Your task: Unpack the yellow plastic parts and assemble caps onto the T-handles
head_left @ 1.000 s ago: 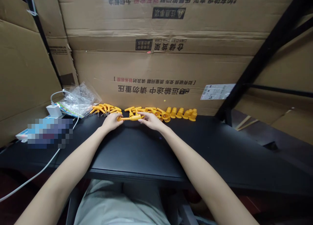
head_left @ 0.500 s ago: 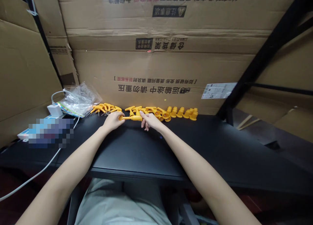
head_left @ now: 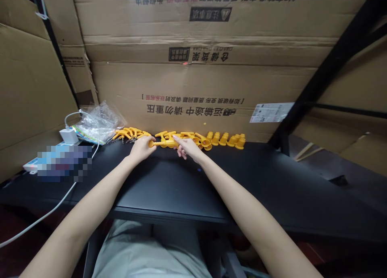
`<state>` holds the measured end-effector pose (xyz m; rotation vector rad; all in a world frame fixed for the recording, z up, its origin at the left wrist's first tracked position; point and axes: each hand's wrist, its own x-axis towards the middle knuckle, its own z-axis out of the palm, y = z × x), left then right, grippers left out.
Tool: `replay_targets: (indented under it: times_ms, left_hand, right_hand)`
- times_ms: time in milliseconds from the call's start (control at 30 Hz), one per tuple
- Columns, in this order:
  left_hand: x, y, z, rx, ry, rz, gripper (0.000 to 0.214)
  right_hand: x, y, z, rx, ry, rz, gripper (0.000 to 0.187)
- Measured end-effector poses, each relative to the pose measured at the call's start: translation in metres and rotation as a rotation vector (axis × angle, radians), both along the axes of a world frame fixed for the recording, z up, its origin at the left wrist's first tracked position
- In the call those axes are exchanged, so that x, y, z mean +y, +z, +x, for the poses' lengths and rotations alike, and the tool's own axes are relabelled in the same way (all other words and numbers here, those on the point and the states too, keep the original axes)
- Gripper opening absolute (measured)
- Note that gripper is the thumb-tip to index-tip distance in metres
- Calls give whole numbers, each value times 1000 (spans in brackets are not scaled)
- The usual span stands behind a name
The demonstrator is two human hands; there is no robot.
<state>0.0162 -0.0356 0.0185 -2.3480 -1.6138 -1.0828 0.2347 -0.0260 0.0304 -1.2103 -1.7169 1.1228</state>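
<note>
Between my hands a yellow plastic corkscrew [head_left: 169,143] lies sideways, just above the black table. My left hand [head_left: 142,148] is closed on its rounded end, and a thin stem runs from there to a thicker part. Thumb and fingers of my right hand [head_left: 188,150] grip that thicker part and hide its far end. Right behind my hands are T-shaped yellow handles [head_left: 186,134] and bell-shaped yellow pieces [head_left: 207,144]. Left of them lie several yellow handles with metal spirals [head_left: 130,133].
Several yellow bell-shaped cups [head_left: 223,139] stand along the cardboard wall [head_left: 193,80]. A clear plastic bag [head_left: 102,119], a white charger [head_left: 69,135] on a power strip [head_left: 30,165] and a white cable [head_left: 60,203] are on the left. The black table [head_left: 169,189] ends near my lap.
Both hands have shifted slightly to the right with the corkscrew, which sits a little higher and closer to the pieces behind. Both grips remain on it.
</note>
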Motion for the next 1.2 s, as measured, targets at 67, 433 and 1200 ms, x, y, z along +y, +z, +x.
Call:
replay_targets:
  times_ms: [67,433,1200]
  left_hand:
    - [2,0,-2,-12,-21,-1,23]
    - [5,1,-7,-19,-115,55,32]
    - [9,-6,-12,-12,-128,113,29]
  right_hand:
    - [3,-1,2,33,40,-12,47]
    - [16,-11,12,116,172,239,55]
    - [21,-15,19,78,197,195,59]
